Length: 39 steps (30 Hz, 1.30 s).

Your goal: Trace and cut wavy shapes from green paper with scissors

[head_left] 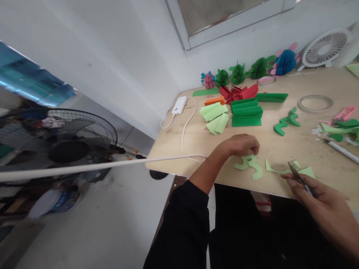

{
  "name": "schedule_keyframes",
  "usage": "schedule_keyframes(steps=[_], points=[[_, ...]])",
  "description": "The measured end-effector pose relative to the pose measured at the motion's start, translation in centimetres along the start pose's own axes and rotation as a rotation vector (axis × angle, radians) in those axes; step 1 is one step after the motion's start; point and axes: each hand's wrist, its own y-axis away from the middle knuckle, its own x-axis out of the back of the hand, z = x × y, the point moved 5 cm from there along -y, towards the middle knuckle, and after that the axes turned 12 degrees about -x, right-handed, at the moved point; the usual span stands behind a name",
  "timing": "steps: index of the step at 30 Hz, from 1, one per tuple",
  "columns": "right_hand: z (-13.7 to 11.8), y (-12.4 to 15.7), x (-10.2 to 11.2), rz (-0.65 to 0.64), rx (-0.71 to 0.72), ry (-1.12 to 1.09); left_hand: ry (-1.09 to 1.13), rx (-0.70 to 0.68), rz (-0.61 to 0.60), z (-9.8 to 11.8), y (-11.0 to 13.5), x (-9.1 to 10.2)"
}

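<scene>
My left hand (pixel 243 145) has its fingers curled downward just above some light green curved paper cutouts (pixel 255 170). Whether it pinches one of them is hidden. In my right hand (pixel 322 196), near the table's front edge, is a pair of scissors (pixel 297 175), blades pointing away from me and to the left. Under and beside the blades lie light green paper scraps (pixel 307 172). Farther back on the table are folded light green strips (pixel 215 116), folded dark green paper (pixel 246 114) and dark green curved cutouts (pixel 286 121).
Red folded paper (pixel 238 93) and finished paper figures (pixel 238 73) line the wall beside a small white fan (pixel 325 50). A tape roll (pixel 314 103), pink cutter (pixel 344 114) and white pen (pixel 343 150) lie right. A white cable (pixel 168 158) crosses the left edge near a large floor fan (pixel 70 142).
</scene>
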Motion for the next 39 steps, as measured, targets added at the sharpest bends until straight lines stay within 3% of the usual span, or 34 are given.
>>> schedule_keyframes(steps=[4, 7, 12, 29, 39], points=[[0.3, -0.1, -0.3, -0.078, -0.069, -0.054, -0.060, 0.044, 0.144, 0.0, 1.5, -0.4], [0.7, -0.3, -0.5, -0.090, -0.047, -0.065, -0.121, 0.167, 0.247, -0.3, 3.8, -1.1], [1.0, -0.6, -1.1, -0.134, 0.017, -0.056, -0.208, 0.333, 0.275, -0.6, 6.4, -3.1], [0.8, -0.6, -1.4, -0.156, 0.059, -0.056, -0.211, 0.545, 0.393, -0.2, 6.6, -4.0], [1.1, -0.5, -1.4, -0.160, 0.043, -0.035, -0.302, 0.580, 0.268, 0.8, 6.2, -4.3]])
